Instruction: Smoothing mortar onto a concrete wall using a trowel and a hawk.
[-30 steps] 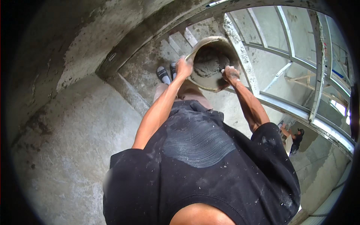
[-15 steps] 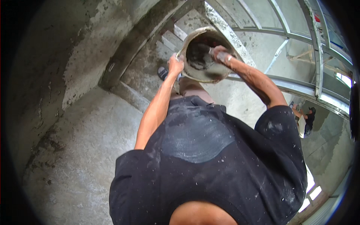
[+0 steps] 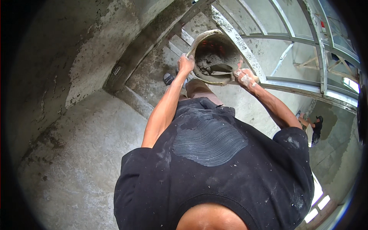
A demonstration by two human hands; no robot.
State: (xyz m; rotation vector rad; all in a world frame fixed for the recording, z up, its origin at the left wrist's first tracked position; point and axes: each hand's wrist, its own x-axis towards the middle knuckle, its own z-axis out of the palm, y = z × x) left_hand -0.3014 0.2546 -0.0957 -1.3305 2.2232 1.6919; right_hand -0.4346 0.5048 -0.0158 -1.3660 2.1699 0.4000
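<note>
Beside one pale, spattered beam, I have one bucket in view, tipped so that its round mouth faces up towards my one camera. It sits ahead of the person, above one pinkish trouser leg that shows plainly. I count two bare hands at work on it. The left hand is clenched on the bucket's rim at the left side, fingers curled over the edge. The right hand, smeared with grey, is closed around the handle of one trowel at the opposite side; one finger points up along the bucket, and I cannot tell whether it touches. The trowel's single blade lies inside the mouth, low and to the right, next to one dark grey mass of wet mortar.

Near the left forearm I make out one dark sandal plainly; the second foot is mostly hidden. Two pale step edges lie to the left of the bucket. Beyond the beam runs one metal railing, with at least three bars that I can count. One dark shirt fills the lower middle, with one broad grey patch of wavy lines on it. Far off to the right is one other person in a dark cap, beside one pale object I cannot identify.
</note>
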